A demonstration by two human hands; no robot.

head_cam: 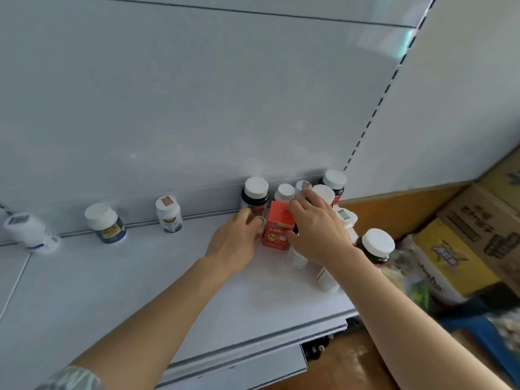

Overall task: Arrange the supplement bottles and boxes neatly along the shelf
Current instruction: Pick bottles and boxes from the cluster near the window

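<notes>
White shelf (140, 282), seen from above. Along its far edge, spaced apart from left to right: a white bottle (31, 230), blurred; a blue-labelled bottle (105, 223); a white bottle with a tan label (168, 213).

Right of these, a tight cluster of white-capped bottles, with an orange-red box (277, 230) upright at its near side. A dark bottle (255, 197) stands at the cluster's far left.

Left hand (236, 243) rests against the dark bottle's base, fingers curled; whether it grips, cannot tell. Right hand (318, 229) lies spread over the box's right side and top, fingers on it, thumb at its near right edge. Another dark bottle (375, 246) stands at the shelf's right end. Cardboard cartons (478, 235) beyond, to the right.
</notes>
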